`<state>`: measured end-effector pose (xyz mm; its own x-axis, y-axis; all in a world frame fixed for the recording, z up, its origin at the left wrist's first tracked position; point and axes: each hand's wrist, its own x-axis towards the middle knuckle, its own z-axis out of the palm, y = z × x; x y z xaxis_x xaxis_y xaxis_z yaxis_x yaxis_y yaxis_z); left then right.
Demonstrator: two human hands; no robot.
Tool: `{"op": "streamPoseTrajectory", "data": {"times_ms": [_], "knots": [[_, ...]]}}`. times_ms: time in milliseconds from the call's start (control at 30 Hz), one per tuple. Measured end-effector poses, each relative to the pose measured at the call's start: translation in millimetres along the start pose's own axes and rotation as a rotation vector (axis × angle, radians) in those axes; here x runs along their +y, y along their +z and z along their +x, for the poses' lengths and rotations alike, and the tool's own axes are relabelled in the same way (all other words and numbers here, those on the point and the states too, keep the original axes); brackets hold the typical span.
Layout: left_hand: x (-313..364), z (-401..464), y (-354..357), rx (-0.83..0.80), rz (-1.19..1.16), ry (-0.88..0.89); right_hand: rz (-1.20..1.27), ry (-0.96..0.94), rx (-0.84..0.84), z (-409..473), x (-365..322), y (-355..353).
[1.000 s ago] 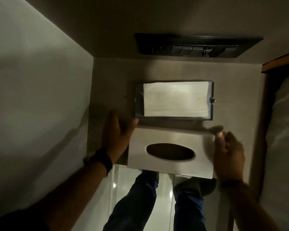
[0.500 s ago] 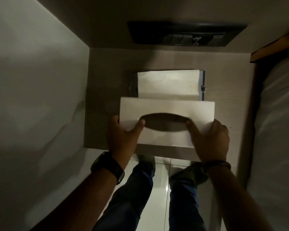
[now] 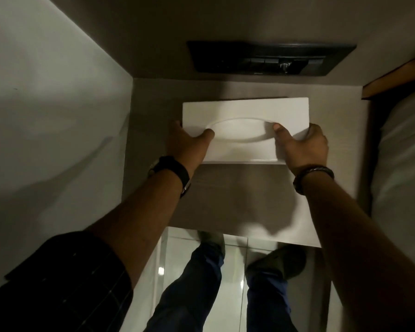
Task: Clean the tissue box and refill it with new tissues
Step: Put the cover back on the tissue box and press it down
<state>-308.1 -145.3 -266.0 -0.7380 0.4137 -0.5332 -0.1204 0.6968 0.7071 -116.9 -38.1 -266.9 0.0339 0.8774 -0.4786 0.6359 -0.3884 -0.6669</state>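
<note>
We have just brought the tissue box cover [image 3: 246,116] down over the refilled tray, left hand [image 3: 186,142] and right hand [image 3: 302,144] gripping its ends, so refilling looks nearly finished.

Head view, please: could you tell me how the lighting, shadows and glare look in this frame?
Head view: dim overall, the white tissue box cover the brightest thing; head view: both forearms throw soft shadows on the grey table; head view: small glare spots on the glossy floor tiles; head view: wide-angle distortion bends the walls; the left hand and right hand look fairly sharp.
</note>
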Motion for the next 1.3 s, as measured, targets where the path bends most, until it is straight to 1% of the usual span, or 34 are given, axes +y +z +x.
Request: {"op": "streamPoseTrajectory", "data": {"times_ms": [233,367,433,500,600,667,700,767,833,933,1033,1133,1300], "knots": [[-16.8,-1.3,-1.6,-0.105,0.049,0.036,-0.129,-0.051,0.019,-8.3,19.3,5.3],[-18.1,-2.9,1.9,-0.123,0.049,0.075,-0.325,-0.109,0.027,-9.4,21.6,6.3],[-18.9,-2.9,4.4,-0.113,0.094,0.113,-0.384,-0.094,-0.008,-9.3,22.3,5.1],[-18.2,-1.2,4.3,-0.118,0.147,0.118,-0.39,-0.05,-0.054,-7.0,22.2,4.4],[-14.7,2.3,1.4,-0.185,0.218,0.023,-0.394,0.005,-0.075,-2.5,18.4,5.6],[-8.1,3.3,-0.9,-0.232,0.221,-0.058,-0.425,0.055,-0.115,-1.1,13.4,6.3],[-3.0,2.7,-1.9,-0.256,0.199,-0.091,-0.405,0.085,-0.141,-0.1,10.7,5.1],[5.8,1.6,-3.4,-0.288,0.123,-0.122,-0.28,0.137,-0.165,2.9,7.4,0.1],[8.8,0.8,-4.2,-0.272,0.054,-0.124,-0.221,0.131,-0.147,4.0,8.2,-6.2],[8.5,2.0,-5.4,-0.201,0.0,-0.119,-0.28,0.036,-0.027,5.1,8.8,-10.5],[5.4,6.8,-6.1,-0.158,-0.013,-0.088,-0.292,0.013,0.058,3.2,9.7,-6.3],[10.2,8.3,-4.3,-0.129,0.046,-0.048,-0.244,0.044,0.073,3.1,9.3,-2.3],[12.5,8.5,-0.6,-0.122,0.084,-0.083,-0.241,0.024,0.033,9.2,6.1,3.8]]}}
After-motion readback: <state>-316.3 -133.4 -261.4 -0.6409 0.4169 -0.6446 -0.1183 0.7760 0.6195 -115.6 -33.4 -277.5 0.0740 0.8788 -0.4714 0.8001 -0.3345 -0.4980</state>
